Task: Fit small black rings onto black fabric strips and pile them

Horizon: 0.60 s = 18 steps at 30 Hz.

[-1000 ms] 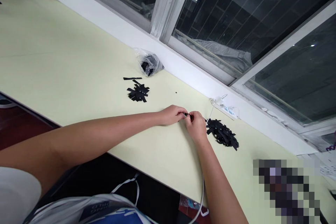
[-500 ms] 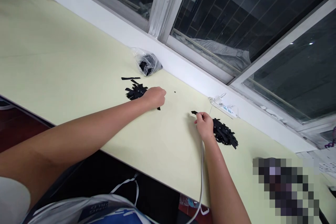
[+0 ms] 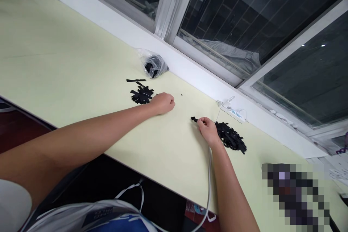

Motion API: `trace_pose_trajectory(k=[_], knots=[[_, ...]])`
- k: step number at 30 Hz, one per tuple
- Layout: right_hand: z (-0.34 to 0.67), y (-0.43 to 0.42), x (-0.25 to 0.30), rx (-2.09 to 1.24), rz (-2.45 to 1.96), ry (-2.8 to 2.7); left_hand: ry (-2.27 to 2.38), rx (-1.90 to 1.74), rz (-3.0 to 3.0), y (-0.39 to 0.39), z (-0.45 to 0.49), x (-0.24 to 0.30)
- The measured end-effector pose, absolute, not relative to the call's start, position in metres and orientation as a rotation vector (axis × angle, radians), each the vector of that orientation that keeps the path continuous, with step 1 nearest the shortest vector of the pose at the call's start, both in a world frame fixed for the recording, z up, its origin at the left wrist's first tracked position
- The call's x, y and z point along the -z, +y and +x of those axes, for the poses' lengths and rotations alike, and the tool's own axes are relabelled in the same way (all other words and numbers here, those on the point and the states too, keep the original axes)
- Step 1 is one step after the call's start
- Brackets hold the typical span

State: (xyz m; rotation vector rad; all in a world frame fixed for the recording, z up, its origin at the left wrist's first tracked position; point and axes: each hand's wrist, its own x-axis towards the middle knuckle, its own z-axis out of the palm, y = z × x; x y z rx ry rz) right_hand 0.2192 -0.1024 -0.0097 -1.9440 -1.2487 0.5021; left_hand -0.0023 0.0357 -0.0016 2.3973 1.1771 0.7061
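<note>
Pinching a black strip (image 3: 194, 119) in our right hand (image 3: 208, 130), near the larger heap (image 3: 231, 138), we seem to be handling strips singly; our left hand (image 3: 164, 103) curls beside the smaller pile (image 3: 141, 95), whether holding anything we cannot tell. A steady grip seems called for next.

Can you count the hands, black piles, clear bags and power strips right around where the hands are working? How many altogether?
Hands: 2, left hand and right hand
Black piles: 2, left pile and right pile
Clear bag: 1
Power strip: 1
Total: 6
</note>
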Motion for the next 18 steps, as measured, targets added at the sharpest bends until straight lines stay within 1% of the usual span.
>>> trace_pose_trajectory(k=[2, 6, 10, 13, 18], knots=[[0.217, -0.103, 0.009, -0.51, -1.936, -1.234, 1.129, -0.77, 2.387, 0.039, -0.004, 0.0], [0.215, -0.102, 0.007, -0.648, -1.843, -1.147, 0.932, -0.881, 2.337, 0.032, 0.001, 0.001], [0.212, -0.102, 0.004, -0.723, -1.681, -1.068, 0.638, -0.803, 2.248, 0.019, 0.009, 0.003], [0.21, -0.103, 0.001, -0.733, -1.587, -1.044, 0.49, -0.756, 2.25, 0.012, 0.011, 0.002], [0.209, -0.103, 0.002, -0.68, -1.526, -1.038, 0.355, -0.858, 2.229, 0.005, 0.012, -0.001]])
